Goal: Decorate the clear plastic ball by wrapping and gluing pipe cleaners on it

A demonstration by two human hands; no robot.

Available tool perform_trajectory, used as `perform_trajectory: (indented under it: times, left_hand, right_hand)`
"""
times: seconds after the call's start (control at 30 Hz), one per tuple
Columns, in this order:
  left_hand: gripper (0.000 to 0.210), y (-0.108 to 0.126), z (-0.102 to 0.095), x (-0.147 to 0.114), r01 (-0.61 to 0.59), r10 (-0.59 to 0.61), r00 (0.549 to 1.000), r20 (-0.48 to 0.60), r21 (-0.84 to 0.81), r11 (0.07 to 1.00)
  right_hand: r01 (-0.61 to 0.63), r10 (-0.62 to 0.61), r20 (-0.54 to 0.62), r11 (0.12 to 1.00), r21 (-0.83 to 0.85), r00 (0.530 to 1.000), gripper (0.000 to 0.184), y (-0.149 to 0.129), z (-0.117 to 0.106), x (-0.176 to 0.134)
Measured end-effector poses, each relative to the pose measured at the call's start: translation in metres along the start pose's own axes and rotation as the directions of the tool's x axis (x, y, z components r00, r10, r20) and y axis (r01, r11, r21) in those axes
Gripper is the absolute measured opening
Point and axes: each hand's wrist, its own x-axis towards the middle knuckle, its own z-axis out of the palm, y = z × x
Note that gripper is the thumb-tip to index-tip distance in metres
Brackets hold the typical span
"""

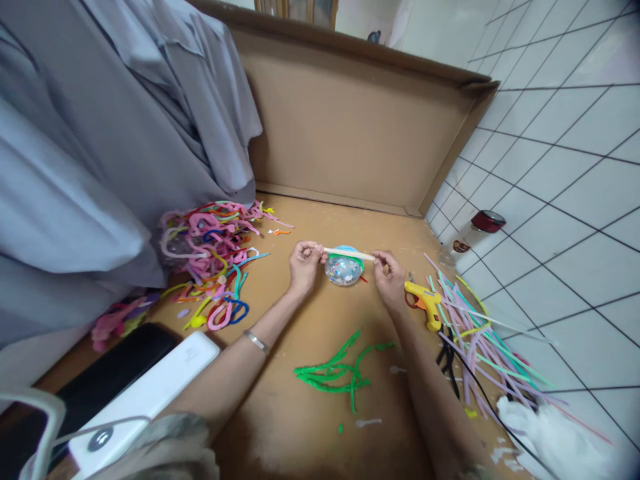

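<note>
Pale stick (350, 254) sits at the centre of your dial, spanning your two hands across the upper part of the round clear container (343, 272), most of which shows toward six o'clock (whether the two touch, I cannot tell). Your left hand (305, 267) pinches one end at nine o'clock between thumb and fingers; your right hand (389, 273) pinches the other at three. To steady it well, match the pressure at both ends and hold both hands at one height so it doesn't tip. Pinch lightly, since something this thin would probably bend or slip if squeezed hard. Mind the yellow glue gun (424, 299), near your right hand at four o'clock. Green stems (325, 387) lie farther off at six, so avoid dragging across them.
</note>
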Motion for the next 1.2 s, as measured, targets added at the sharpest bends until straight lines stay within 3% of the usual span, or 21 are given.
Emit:
perform_trajectory:
  times: [0.13,0.27,0.67,1.2]
  left_hand:
    - [0.033,0.001,-0.003,0.002,-0.051,0.052,0.999,-0.008,0.060,0.997]
    - [0.024,0.000,-0.008,0.004,-0.036,0.030,0.999,0.038,0.167,0.985]
    - [0.030,0.008,-0.011,0.005,-0.060,0.016,0.982,0.186,0.234,0.970]
    - [0.023,0.008,-0.010,0.003,-0.037,-0.010,0.984,0.181,0.256,0.966]
  right_hand:
    - [0.015,-0.016,0.035,1.000,0.019,0.999,0.021,-0.002,0.000,0.000]
    - [0.019,-0.020,0.036,1.000,0.008,0.999,0.021,-0.001,0.000,-0.001]
    - [0.068,-0.068,0.013,0.998,0.006,0.998,0.021,-0.002,0.001,-0.002]
    - [0.131,-0.131,0.020,0.991,0.002,0.991,0.025,-0.002,-0.003,-0.003]
